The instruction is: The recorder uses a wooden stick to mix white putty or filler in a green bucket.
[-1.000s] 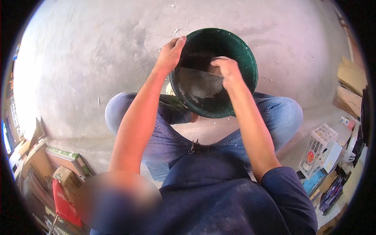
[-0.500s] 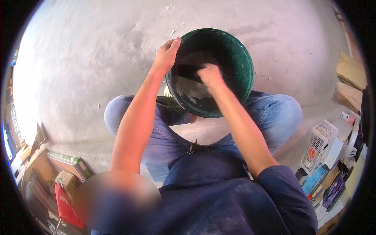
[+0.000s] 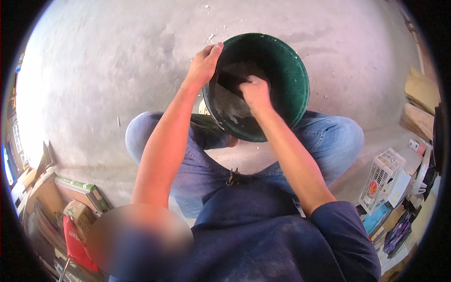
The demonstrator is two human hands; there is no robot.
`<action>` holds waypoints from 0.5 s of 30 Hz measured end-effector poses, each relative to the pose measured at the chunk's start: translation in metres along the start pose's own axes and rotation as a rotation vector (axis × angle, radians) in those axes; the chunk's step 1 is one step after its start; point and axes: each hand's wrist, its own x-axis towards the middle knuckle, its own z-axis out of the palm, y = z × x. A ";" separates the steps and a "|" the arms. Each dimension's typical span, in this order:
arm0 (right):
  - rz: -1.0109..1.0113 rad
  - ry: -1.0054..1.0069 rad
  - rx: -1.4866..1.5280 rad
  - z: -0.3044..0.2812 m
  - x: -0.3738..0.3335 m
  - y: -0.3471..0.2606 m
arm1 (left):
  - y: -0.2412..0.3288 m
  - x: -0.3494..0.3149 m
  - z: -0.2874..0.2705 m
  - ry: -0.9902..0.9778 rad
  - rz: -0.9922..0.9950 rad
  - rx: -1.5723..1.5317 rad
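Observation:
A dark green bucket [image 3: 295, 84] stands tilted between my bent legs, its mouth facing me. My left hand [image 3: 203, 66] is closed on the bucket's left rim, thumb on the edge. Inside the bucket, my right hand [image 3: 256, 94] is closed around a dark, flat scraper [image 3: 229, 83]; its wide straight edge points to the left wall. The grip end of the scraper is hidden by my fingers. Grey residue [image 3: 227, 102] coats the inner wall and bottom, with a few pale patches lower down.
Small white crumbs [image 3: 211, 36] lie on the grey concrete floor [image 3: 117, 61] beyond the bucket. To the right are a white wire basket [image 3: 383, 176], folded cardboard [image 3: 419, 120] and assorted items. At the lower left sit a cardboard box [image 3: 79, 217] and a red bag [image 3: 76, 246].
My right hand has shifted slightly within the bucket, and the scraper shows more clearly. The bucket and my left hand appear slightly farther right in view.

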 end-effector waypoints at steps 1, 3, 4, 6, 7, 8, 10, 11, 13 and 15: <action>-0.001 -0.002 -0.002 -0.004 -0.009 -0.003 | 0.003 -0.003 -0.002 0.002 -0.001 -0.001; 0.015 -0.035 0.279 -0.011 -0.021 -0.009 | 0.011 -0.007 -0.002 0.030 -0.016 0.004; 0.008 -0.032 0.278 -0.007 -0.017 -0.009 | 0.008 -0.005 -0.002 0.031 -0.009 0.002; -0.067 0.074 0.100 0.004 0.005 0.002 | 0.004 0.004 0.007 0.044 0.058 -0.040; 0.062 0.116 0.045 -0.019 0.040 0.034 | 0.024 0.015 0.037 -0.014 0.100 -0.066; 0.070 0.107 0.048 -0.016 0.037 0.034 | 0.019 0.012 0.036 -0.018 0.076 -0.048; -0.052 -0.006 -0.070 -0.006 0.012 0.001 | 0.009 0.003 0.017 0.013 0.034 -0.022; -0.057 -0.032 -0.069 -0.007 -0.008 -0.016 | 0.006 -0.001 0.007 0.030 0.014 -0.008; 0.029 -0.101 0.106 -0.022 -0.049 -0.043 | 0.007 -0.003 -0.002 0.044 0.002 0.003; 0.003 -0.057 0.169 -0.022 -0.058 -0.047 | 0.007 -0.001 -0.001 0.026 0.008 0.010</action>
